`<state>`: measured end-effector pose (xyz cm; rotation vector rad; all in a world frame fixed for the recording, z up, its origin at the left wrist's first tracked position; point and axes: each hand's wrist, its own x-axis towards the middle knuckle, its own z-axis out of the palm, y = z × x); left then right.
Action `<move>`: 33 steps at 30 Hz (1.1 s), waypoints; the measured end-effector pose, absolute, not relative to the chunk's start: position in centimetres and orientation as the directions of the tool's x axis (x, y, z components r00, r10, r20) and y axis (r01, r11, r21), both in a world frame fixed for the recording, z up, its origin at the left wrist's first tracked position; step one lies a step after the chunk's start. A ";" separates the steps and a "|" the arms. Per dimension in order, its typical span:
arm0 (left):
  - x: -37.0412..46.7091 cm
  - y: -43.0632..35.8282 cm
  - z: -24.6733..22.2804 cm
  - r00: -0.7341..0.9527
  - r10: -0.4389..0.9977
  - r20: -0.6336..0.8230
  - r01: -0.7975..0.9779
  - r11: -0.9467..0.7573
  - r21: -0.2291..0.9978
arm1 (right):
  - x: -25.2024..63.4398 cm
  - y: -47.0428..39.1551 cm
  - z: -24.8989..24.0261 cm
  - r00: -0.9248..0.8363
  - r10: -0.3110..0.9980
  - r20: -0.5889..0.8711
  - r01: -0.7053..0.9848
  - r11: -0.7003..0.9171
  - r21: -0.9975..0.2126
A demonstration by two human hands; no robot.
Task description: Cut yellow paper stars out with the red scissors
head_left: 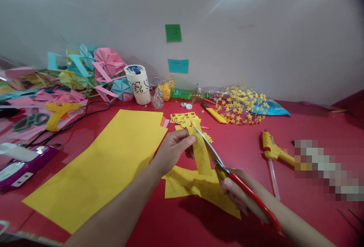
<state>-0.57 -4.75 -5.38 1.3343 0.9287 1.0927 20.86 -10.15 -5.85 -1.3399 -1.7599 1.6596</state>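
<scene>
My left hand point(174, 147) pinches the upper part of a narrow yellow paper strip point(202, 159) that has stars drawn on it. In my right hand point(234, 190) are red-handled scissors point(250, 194), their blades pointing up and left, with the tips at the strip's upper right edge. Under and below the strip lie more yellow paper pieces point(179, 188) with faint drawn lines. Just beyond my left hand sit a cut yellow paper point(182, 117) with star-shaped holes and a few small yellow stars point(208, 137).
Large yellow sheets point(113, 156) lie at left. Glue guns point(57, 114) point(273, 147) rest on both sides. Behind are a white cup point(138, 88), a yellow cutter point(217, 115), a green bottle point(182, 94), a star-covered ball point(241, 105) and folded paper ornaments point(109, 63).
</scene>
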 end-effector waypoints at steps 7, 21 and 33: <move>-0.6 -4.6 -5.5 0.264 0.960 0.094 -0.106 -0.068 0.992 | 20.8 -10.0 -5.7 -0.438 0.795 -0.420 0.406 -0.242 -0.881; -0.8 -4.5 -5.7 0.256 0.964 0.069 -0.223 -0.011 0.975 | 20.9 -10.0 -4.5 -0.405 0.828 -0.388 0.460 -0.182 -0.869; -1.1 -4.4 -5.2 0.195 0.967 -0.162 -0.414 0.231 0.881 | 21.4 -9.9 -5.8 -0.453 0.791 -0.411 0.382 -0.244 -0.891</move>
